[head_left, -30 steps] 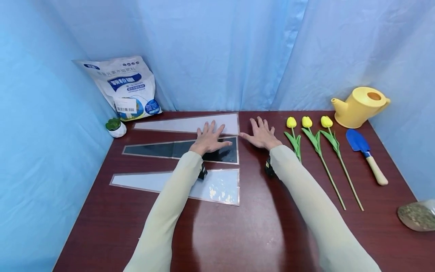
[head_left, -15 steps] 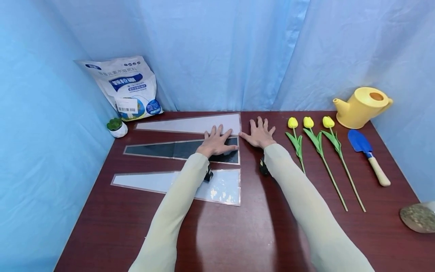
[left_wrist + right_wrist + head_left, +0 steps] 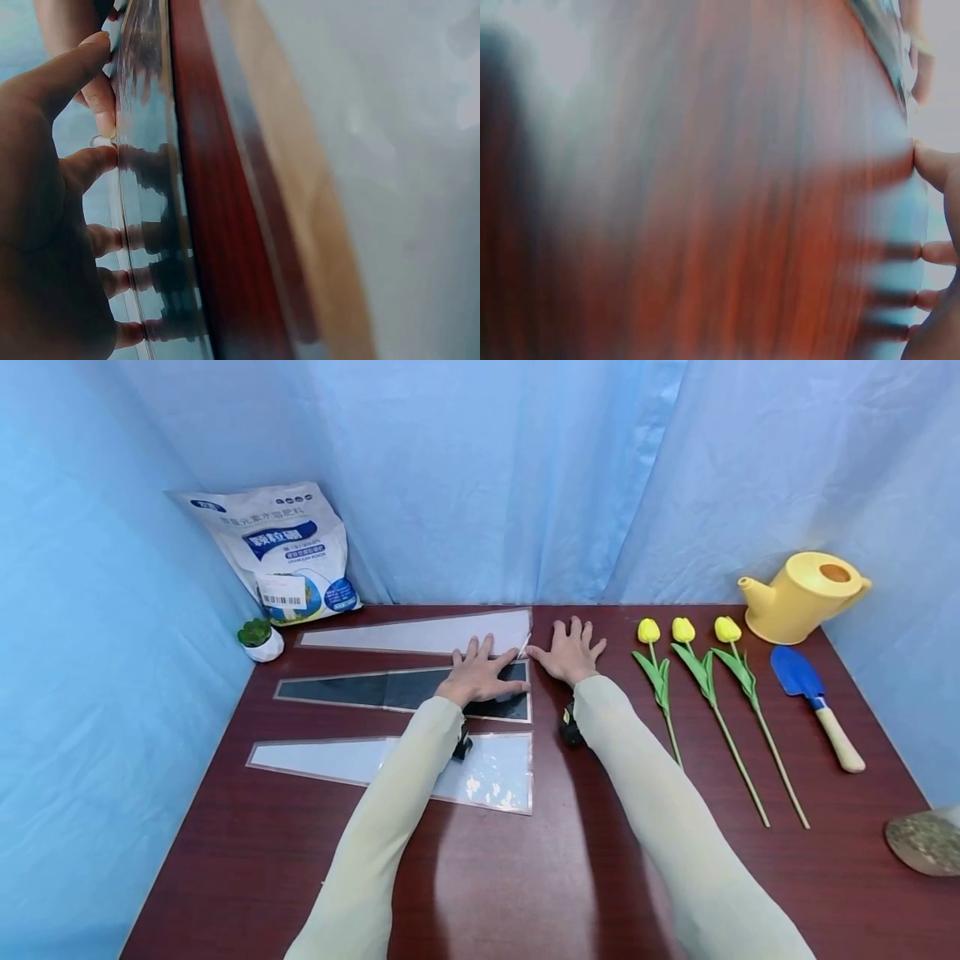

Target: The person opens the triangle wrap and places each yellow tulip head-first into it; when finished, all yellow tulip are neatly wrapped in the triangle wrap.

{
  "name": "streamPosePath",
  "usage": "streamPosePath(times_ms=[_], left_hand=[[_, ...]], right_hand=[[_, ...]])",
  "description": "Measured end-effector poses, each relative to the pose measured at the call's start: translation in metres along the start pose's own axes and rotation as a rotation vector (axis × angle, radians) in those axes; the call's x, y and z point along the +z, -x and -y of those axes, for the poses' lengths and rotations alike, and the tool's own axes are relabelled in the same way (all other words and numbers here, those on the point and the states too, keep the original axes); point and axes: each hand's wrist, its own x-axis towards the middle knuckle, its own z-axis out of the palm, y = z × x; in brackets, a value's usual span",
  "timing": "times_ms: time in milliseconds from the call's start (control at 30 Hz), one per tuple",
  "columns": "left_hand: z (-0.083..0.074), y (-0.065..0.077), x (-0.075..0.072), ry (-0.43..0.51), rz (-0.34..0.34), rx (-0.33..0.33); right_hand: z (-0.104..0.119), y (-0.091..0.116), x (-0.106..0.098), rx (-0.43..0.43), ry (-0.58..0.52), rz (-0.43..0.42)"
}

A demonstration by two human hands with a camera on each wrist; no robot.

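Observation:
Three long tapered laminated strips lie one behind another, wide ends to the right: a far white strip (image 3: 420, 632), a middle dark strip (image 3: 352, 688) and a near white strip (image 3: 315, 758). My left hand (image 3: 476, 679) is spread over the dark strip's wide end, its fingertips at the far white strip's near edge. In the left wrist view, the fingertips (image 3: 129, 334) press down on the glossy film. My right hand (image 3: 567, 653) lies spread just right of the strips. Its thumb touches the far white strip's right corner, which bends up slightly there.
Three yellow tulips (image 3: 703, 672) lie to the right, beside a blue trowel (image 3: 798, 672) and a yellow watering can (image 3: 798, 597). A clear container of dried material (image 3: 922, 843) is at the right edge. A fertilizer bag (image 3: 285, 547) and small potted succulent (image 3: 260, 642) stand back left.
My left hand has slid right and slightly nearer, and its fingertips have come back to the far strip's near edge. The right hand has shifted slightly left; the far white strip's corner now bends.

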Motion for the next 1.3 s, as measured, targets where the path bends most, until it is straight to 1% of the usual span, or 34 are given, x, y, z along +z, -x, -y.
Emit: streamPosePath(times_ms=[100, 200, 333, 433, 500, 533, 633, 700, 800, 900, 967, 1067, 1133, 1167, 1233, 1300], left_hand=[[-0.001, -0.001, 0.000, -0.013, -0.004, -0.002], [-0.001, -0.002, -0.001, -0.013, -0.008, -0.003], [0.000, -0.003, -0.001, 0.000, -0.014, 0.007], [0.000, -0.005, -0.003, 0.008, -0.016, 0.017], [0.001, -0.005, -0.004, 0.013, -0.018, 0.021], [0.000, -0.005, -0.005, 0.017, -0.019, 0.022], [-0.001, -0.005, -0.008, 0.030, -0.024, 0.022], [-0.003, -0.007, -0.010, 0.050, -0.033, 0.020], [-0.005, -0.010, -0.011, 0.078, -0.049, 0.020], [-0.007, -0.015, -0.011, 0.131, -0.088, 0.033], [-0.008, -0.019, -0.011, 0.198, -0.149, 0.040], [-0.009, -0.024, -0.012, 0.347, -0.264, 0.052], [-0.010, -0.027, -0.013, 0.445, -0.325, 0.058], [-0.011, -0.029, -0.013, 0.482, -0.345, 0.061], [-0.012, -0.030, -0.013, 0.544, -0.361, 0.060], [-0.013, -0.032, -0.014, 0.573, -0.365, 0.052]], right_hand=[[0.003, 0.000, 0.003, -0.036, -0.056, -0.041], [0.006, -0.001, 0.004, -0.088, -0.100, -0.054], [0.011, -0.002, 0.003, -0.122, -0.144, -0.032], [0.013, -0.003, 0.000, -0.122, -0.177, -0.005], [0.014, -0.004, -0.003, -0.121, -0.221, 0.015], [0.015, -0.005, -0.004, -0.124, -0.250, 0.025], [0.017, -0.006, -0.008, -0.101, -0.410, 0.085], [0.019, -0.006, -0.009, -0.072, -0.534, 0.127], [0.020, -0.006, -0.011, -0.024, -0.653, 0.158], [0.019, -0.007, -0.012, 0.001, -0.704, 0.153], [0.018, -0.007, -0.013, 0.015, -0.723, 0.146], [0.018, -0.009, -0.014, 0.042, -0.754, 0.137], [0.019, -0.010, -0.015, 0.060, -0.771, 0.134], [0.019, -0.010, -0.015, 0.064, -0.780, 0.133], [0.020, -0.011, -0.016, 0.077, -0.797, 0.132], [0.021, -0.012, -0.016, 0.083, -0.820, 0.144]])
